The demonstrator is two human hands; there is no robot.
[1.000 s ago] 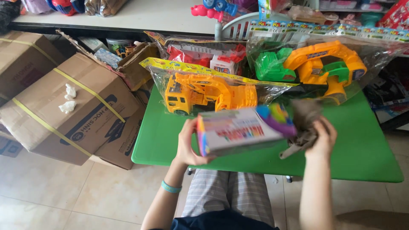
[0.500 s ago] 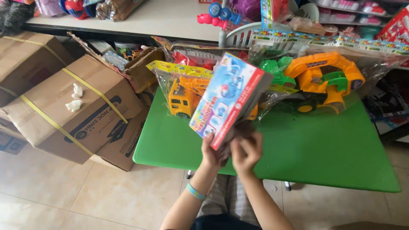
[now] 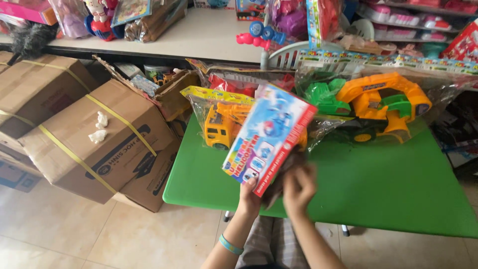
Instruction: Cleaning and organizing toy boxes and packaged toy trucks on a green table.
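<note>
Left hand [image 3: 250,192]: fingers closed on the lower edge of the toy box [image 3: 269,137], thumb on its printed face, over the near edge of the green table [image 3: 388,184]
Right hand [image 3: 298,187]: fingers curled around a brown cloth [image 3: 289,167], pressed against the back of the box
Toy box: tilted upright in the air above the table's near edge, top corner in front of the bagged yellow truck [image 3: 221,129]
Far edge: the yellow truck and a bagged orange and green digger [image 3: 378,102] line it, leaning back
Open room: bare green table to the right of the hands, out to the near right corner
Left edge: strapped cardboard boxes [image 3: 94,139] stand on the floor just beside it
Since earlier: a second ago the box lay flat with the hands apart at either end; now it stands on end and both hands meet at its lower edge
</note>
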